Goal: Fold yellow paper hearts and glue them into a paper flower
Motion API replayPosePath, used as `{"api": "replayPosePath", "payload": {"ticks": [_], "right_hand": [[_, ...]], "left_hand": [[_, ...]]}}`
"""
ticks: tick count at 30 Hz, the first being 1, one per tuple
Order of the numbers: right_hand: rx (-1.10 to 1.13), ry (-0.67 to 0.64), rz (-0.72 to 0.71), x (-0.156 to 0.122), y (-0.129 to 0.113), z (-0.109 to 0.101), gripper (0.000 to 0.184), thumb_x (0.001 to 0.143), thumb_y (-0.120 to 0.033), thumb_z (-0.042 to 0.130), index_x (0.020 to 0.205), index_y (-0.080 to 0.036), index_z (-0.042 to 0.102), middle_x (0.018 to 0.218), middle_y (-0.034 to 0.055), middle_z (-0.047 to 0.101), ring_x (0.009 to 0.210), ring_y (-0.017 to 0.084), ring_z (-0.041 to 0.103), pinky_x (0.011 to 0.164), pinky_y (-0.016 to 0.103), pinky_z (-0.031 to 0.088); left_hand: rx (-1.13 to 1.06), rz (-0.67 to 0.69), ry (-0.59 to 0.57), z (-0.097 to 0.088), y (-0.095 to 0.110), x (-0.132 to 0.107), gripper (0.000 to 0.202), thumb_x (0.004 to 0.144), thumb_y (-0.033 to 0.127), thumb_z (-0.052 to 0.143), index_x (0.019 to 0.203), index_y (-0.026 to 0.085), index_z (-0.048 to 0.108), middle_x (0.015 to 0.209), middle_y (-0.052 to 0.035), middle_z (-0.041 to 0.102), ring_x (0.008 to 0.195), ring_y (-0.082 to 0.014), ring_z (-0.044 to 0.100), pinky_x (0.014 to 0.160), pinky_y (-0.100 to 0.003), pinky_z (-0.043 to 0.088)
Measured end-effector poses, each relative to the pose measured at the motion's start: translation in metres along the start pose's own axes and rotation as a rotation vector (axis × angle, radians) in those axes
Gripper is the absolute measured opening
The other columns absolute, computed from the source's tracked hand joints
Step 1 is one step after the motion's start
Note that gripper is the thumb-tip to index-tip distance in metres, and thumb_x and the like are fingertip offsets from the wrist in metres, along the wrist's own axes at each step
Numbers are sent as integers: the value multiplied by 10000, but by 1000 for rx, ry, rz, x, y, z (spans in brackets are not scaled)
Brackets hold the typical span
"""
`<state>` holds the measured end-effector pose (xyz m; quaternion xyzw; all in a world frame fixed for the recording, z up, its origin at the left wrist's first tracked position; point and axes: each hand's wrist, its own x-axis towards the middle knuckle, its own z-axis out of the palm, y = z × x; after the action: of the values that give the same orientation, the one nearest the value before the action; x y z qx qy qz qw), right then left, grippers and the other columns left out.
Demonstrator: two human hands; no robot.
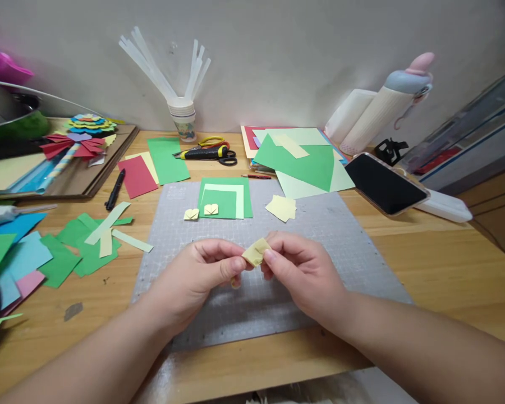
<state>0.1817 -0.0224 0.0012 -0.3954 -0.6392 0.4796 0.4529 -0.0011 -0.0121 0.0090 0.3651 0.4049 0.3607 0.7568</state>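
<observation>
Above the grey cutting mat [219, 314], a small folded piece of pale yellow paper [256, 252] is pinched between both hands. My left hand [202, 266] grips its left edge with thumb and fingers, while my right hand [305, 269] has its thumb on the right side. Beyond the hands lie two small folded yellow paper hearts [211, 209], one on stacked green paper squares [246, 196] and the other just left of them. Several loose yellow paper squares [283, 207] rest on the mat to the right.
Scissors [227, 157], a yellow-black cutter [204, 152] and paper cups [182, 118] with clear sticks stand behind the mat. Green scraps [61, 258] and a black pen [115, 189] lie left. At right are a paper pile [294, 163], a phone [385, 185] and a bottle [374, 112].
</observation>
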Motion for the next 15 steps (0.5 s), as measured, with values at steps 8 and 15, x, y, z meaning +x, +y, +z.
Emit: {"api": "replayPosePath", "payload": {"ticks": [8,15], "right_hand": [[-21,-27,-35,0,-1,1,211,905,-220,507,713,-177,583,642,-21,539,606,104,486,582,243,391],[-17,-35,-15,-1,-1,1,211,911,-235,502,748,-168,618,650,-15,542,613,106,491,588,246,398]], "left_hand": [[23,11,12,0,1,1,182,632,333,841,655,194,727,562,53,634,531,-53,503,537,-160,394],[44,16,25,2,-1,1,148,715,316,786,656,196,724,546,57,602,533,-49,501,532,-154,391]]}}
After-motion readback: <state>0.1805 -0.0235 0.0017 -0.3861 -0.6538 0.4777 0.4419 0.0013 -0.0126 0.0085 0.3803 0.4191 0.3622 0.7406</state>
